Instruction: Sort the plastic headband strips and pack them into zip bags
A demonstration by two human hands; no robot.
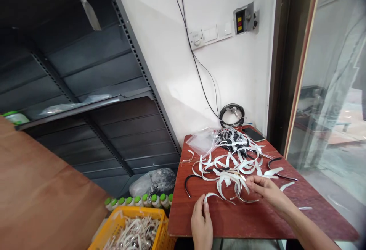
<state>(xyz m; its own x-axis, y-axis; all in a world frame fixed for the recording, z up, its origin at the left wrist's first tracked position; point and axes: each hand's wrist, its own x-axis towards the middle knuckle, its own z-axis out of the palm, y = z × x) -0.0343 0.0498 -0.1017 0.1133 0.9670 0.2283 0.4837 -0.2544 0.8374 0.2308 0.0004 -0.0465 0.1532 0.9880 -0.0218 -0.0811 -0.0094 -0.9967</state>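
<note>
My left hand point(201, 219) is at the front edge of the tabletop, its thumb and fingers closed on the white end of a thin curved strip point(214, 195) whose narrow tip points right. To the right, my right hand point(261, 189) reaches into the pile, with thumb and fingertips pinched at a white strip point(245, 186). Exactly what lies between those fingertips is partly hidden. Between and beyond both hands lies a tangled heap of white curved strips point(225, 162), some with thin metal-looking ends. A black-ended curved piece point(187, 183) lies left of the heap, another point(274, 161) at its right.
The reddish-brown table point(194, 215) stands against a white wall. At its back are a clear plastic bag point(201, 140), a coiled black cable point(232, 115) and a phone point(253, 134). A yellow crate point(160, 212) of similar strips, green-capped bottles point(137, 200) and grey shelving point(137, 103) are left.
</note>
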